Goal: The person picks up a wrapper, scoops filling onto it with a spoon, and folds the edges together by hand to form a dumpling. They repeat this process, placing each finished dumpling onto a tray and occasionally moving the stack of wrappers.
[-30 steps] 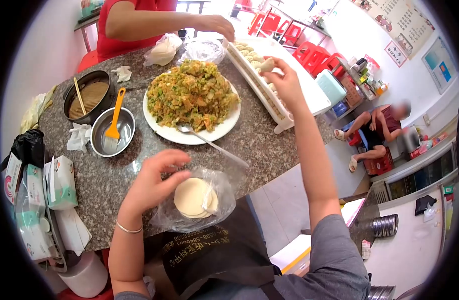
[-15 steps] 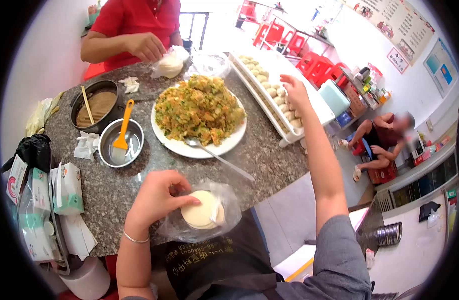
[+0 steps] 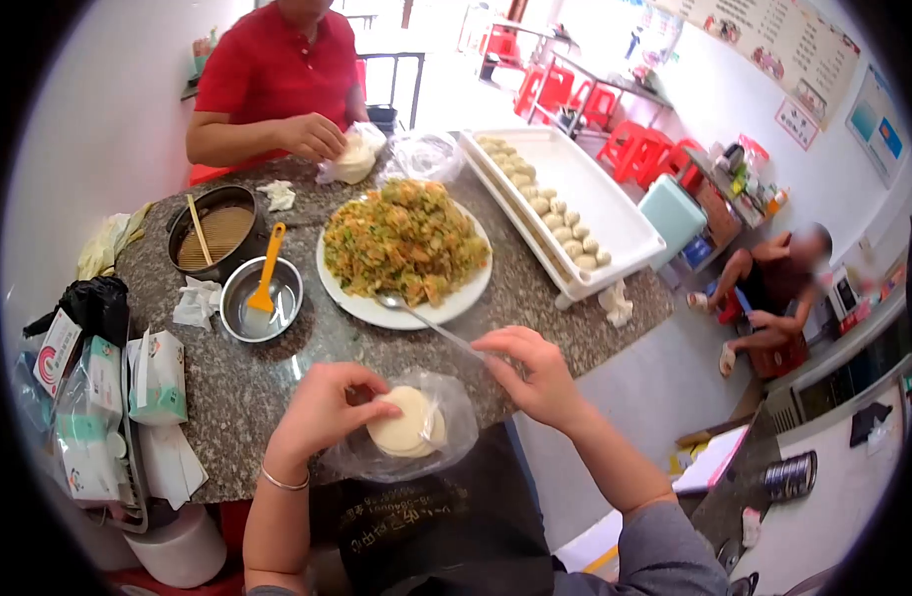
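Observation:
My left hand [image 3: 342,405] pinches the edge of a stack of round pale dough wrappers [image 3: 404,422], which rests on a clear plastic bag [image 3: 456,407] at the counter's near edge. My right hand [image 3: 527,372] is at the handle end of a metal spoon [image 3: 426,323], thumb and fingers closing around it. The spoon's bowl lies at the near rim of a white plate [image 3: 376,314] heaped with chopped vegetable filling [image 3: 406,243]. Beyond it, a white tray [image 3: 615,214] holds rows of shaped dumplings [image 3: 555,219] along its left side.
At the left are a metal bowl [image 3: 239,323] with an orange brush [image 3: 267,273], a dark round pan [image 3: 183,248] and tissue packs [image 3: 158,382]. Across the counter, a person in red [image 3: 267,84] handles wrappers. Another person [image 3: 778,283] sits at the right.
My right hand has come back from above the tray to the spoon's handle. My left hand stays on the wrappers. The view has shifted slightly.

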`<action>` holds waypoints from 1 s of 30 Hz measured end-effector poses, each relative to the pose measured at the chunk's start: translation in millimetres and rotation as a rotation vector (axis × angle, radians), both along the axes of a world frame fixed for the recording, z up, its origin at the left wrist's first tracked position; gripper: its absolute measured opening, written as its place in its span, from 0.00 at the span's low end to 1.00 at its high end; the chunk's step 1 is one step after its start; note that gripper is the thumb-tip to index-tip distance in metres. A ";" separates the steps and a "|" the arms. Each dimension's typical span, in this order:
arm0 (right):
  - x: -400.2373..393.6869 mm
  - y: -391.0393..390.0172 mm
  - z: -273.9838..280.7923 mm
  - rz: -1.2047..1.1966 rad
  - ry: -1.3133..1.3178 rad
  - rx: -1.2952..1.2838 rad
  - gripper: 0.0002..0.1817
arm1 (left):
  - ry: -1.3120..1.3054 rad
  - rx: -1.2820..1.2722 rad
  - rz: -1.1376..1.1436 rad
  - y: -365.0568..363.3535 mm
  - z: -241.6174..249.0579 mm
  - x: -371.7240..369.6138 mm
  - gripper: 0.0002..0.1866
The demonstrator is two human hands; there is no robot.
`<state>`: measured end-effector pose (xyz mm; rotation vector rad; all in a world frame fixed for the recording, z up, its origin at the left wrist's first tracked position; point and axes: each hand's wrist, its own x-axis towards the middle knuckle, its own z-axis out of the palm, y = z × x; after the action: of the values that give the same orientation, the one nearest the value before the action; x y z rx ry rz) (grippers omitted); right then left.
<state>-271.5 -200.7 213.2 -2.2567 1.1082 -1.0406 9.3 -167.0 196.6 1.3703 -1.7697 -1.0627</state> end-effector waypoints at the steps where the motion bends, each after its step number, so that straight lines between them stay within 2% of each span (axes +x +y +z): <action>1: 2.8 4.5 0.1 0.025 -0.016 0.017 0.11 | 0.014 0.099 0.044 5.5 8.1 -4.7 0.11; 2: 4.5 6.8 -0.5 0.052 -0.033 0.031 0.11 | 0.005 0.122 0.026 7.7 6.8 -8.0 0.11; 4: 5.6 6.6 -5.2 0.054 -0.041 0.055 0.11 | 0.005 -0.078 0.095 13.4 3.4 -10.8 0.11; 6: 10.8 1.9 -6.5 0.037 -0.036 -0.002 0.12 | -0.065 -0.121 0.097 17.8 7.4 -14.0 0.11; 8: 16.2 0.4 -7.1 0.048 -0.055 0.018 0.12 | -0.076 -0.352 0.091 20.3 5.9 -19.5 0.09; 9: 19.1 1.3 -6.7 0.053 -0.098 0.073 0.13 | -0.079 -0.454 0.108 21.5 3.4 -23.2 0.08; 10: 21.7 3.6 -5.7 0.059 -0.138 0.127 0.13 | -0.087 -0.438 0.128 23.3 2.3 -24.0 0.08; 11: 24.2 9.2 -2.3 0.099 -0.177 0.275 0.17 | -0.127 -0.549 0.105 24.3 1.9 -23.9 0.08; 12: 28.9 13.3 1.8 0.115 -0.180 0.288 0.17 | -0.169 -0.660 0.075 26.6 1.8 -24.1 0.08; 14: 36.0 19.5 6.7 0.327 -0.104 0.104 0.20 | -0.169 -0.663 0.083 32.9 2.2 -27.3 0.08; 15: 38.7 21.5 3.9 0.381 -0.040 0.122 0.22 | -0.157 -0.712 0.080 34.5 2.4 -28.1 0.08; 19: 40.7 21.1 -13.1 0.366 0.154 0.062 0.21 | -0.218 -0.873 0.135 34.8 1.0 -26.5 0.07; 23: 37.6 20.3 -17.9 0.381 0.171 0.088 0.20 | -0.132 -0.819 0.068 40.3 -1.3 -20.3 0.09; 25: 35.9 21.1 -20.9 0.394 0.180 0.080 0.20 | 0.064 -0.812 0.138 42.9 8.2 -23.4 0.10; 27: 35.0 19.5 -19.8 0.409 0.192 0.065 0.19 | 0.083 -0.773 0.127 39.7 8.1 -23.2 0.09; 30: 35.2 17.3 -15.7 0.378 0.065 0.132 0.18 | 0.070 -0.741 0.110 31.4 -1.9 -24.0 0.08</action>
<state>-236.3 -183.4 197.5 -2.2859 0.7086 -0.7241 -14.6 -135.6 194.7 0.9296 -1.7504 -0.3167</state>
